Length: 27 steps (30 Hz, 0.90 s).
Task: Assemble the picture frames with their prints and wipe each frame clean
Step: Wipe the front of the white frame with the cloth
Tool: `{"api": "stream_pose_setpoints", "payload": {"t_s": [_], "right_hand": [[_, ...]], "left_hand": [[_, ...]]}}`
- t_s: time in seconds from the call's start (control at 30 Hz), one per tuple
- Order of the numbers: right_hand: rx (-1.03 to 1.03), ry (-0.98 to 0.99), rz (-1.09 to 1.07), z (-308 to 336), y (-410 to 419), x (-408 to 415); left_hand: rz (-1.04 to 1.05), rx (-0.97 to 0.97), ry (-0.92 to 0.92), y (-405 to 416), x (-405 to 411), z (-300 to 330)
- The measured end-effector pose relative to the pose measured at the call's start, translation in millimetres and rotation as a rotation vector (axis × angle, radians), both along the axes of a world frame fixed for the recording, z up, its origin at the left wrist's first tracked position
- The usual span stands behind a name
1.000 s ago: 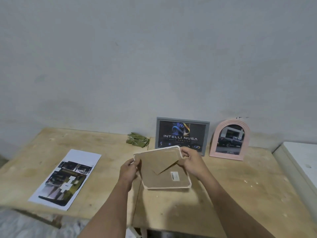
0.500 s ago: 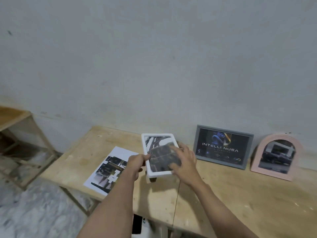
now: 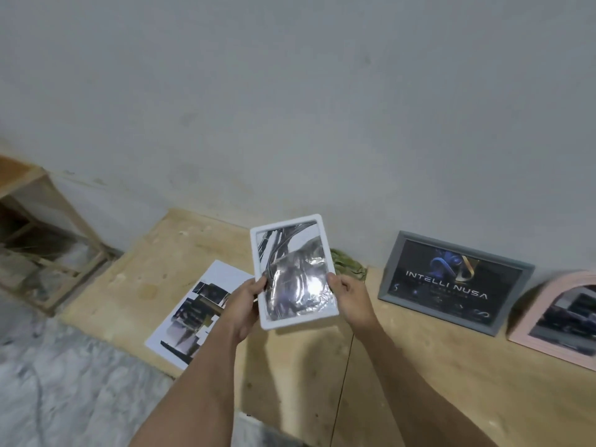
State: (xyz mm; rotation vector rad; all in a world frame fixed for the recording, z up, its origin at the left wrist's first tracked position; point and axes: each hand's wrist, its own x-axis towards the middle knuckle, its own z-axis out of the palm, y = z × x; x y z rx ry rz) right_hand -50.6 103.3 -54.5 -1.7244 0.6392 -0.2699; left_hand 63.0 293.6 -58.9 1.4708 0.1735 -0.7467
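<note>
I hold a white rectangular frame (image 3: 294, 271) upright above the wooden table (image 3: 403, 375), its glazed front facing me with a dark grey print inside that reflects glare. My left hand (image 3: 246, 304) grips its lower left edge and my right hand (image 3: 350, 296) grips its lower right edge. A loose printed sheet (image 3: 200, 309) lies flat on the table to the left. Against the wall lean a grey frame (image 3: 451, 280) reading INTELLI NUSA and a pink arched frame (image 3: 562, 317) with a car print. A green cloth (image 3: 346, 264) lies behind the held frame, partly hidden.
The grey wall runs along the table's back edge. A wooden rack or shelf (image 3: 38, 240) stands on the floor at the far left. Marbled floor (image 3: 64, 382) shows beyond the table's left front edge.
The white frame was turned from back-side up to front facing me and lifted upright. My right hand moved from its face to its right edge. My view swung left.
</note>
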Motion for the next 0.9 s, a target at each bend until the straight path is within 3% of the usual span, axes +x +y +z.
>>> {"api": "stream_pose_setpoints", "payload": {"t_s": [0.17, 0.27, 0.4, 0.47, 0.53, 0.6, 0.63, 0.7, 0.83, 0.9], "right_hand": [[0.006, 0.217, 0.154, -42, -65, 62], [-0.336, 0.327, 0.128, -73, -115, 106], [-0.812, 0.663, 0.390, -134, -146, 137], [-0.922, 0.688, 0.397, -156, -144, 138], [-0.891, 0.660, 0.392, -165, -145, 142], [-0.644, 0.591, 0.352, -160, -154, 150], [-0.492, 0.528, 0.334, -154, -158, 152], [-0.376, 0.286, 0.248, -129, -158, 156], [-0.486, -0.106, 0.062, -35, -133, 168], [-0.592, -0.197, 0.174, 11, -112, 173]], "left_hand": [[0.155, 0.046, 0.065, -38, 38, -19], [0.187, 0.083, 0.091, -52, 60, -38], [0.224, 0.063, 0.093, -67, 83, -54], [0.252, 0.045, 0.089, -73, 91, -61], [0.262, 0.034, 0.084, -77, 96, -60], [0.253, 0.029, 0.080, -77, 97, -57], [0.245, 0.027, 0.079, -76, 97, -55], [0.216, 0.017, 0.067, -72, 97, -48], [0.165, 0.019, 0.008, -56, 90, -27], [0.117, 0.001, -0.030, -49, 84, -18]]}}
